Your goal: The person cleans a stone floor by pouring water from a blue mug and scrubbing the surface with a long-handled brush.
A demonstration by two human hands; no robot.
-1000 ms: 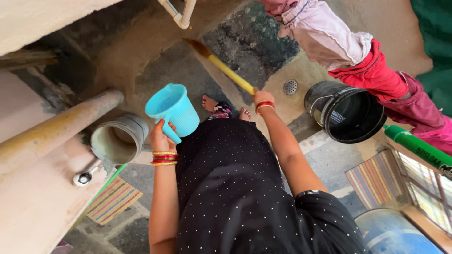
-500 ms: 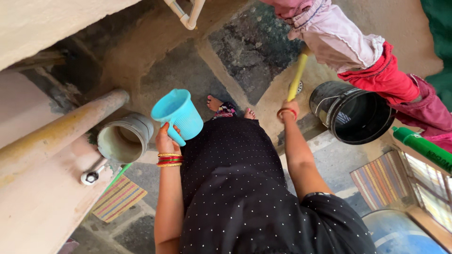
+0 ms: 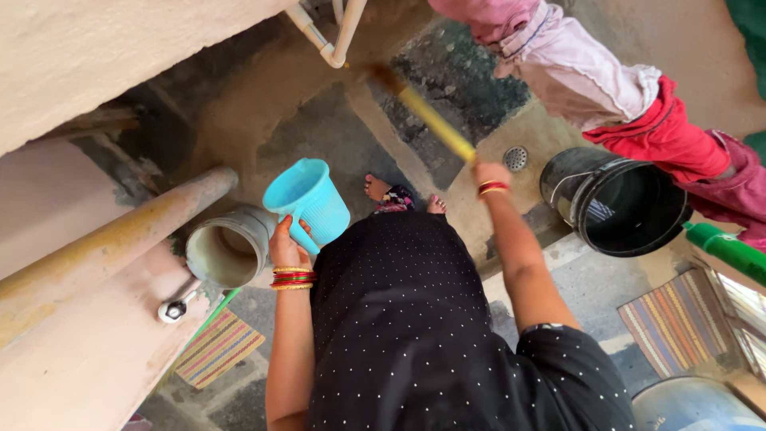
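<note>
I see the left hand (image 3: 286,242) gripping a turquoise jug (image 3: 307,199) by its handle. The right hand (image 3: 489,172) is closed around a yellow broom handle (image 3: 435,124), near the black bucket (image 3: 618,209) and green bottle (image 3: 728,249).

turquoise plastic mug (image 3: 307,201) | yellow broom handle (image 3: 435,124) | black white-dotted dress (image 3: 415,319) | red-gold bangles (image 3: 292,278) | black bucket (image 3: 618,203) | striped multicolour mats (image 3: 217,348) | pink, red hanging clothes (image 3: 606,88)

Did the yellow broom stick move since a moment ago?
Yes. The yellow broom stick, in the right hand, swung left: before it crossed the floor drain, now it points toward the white pipes.
</note>
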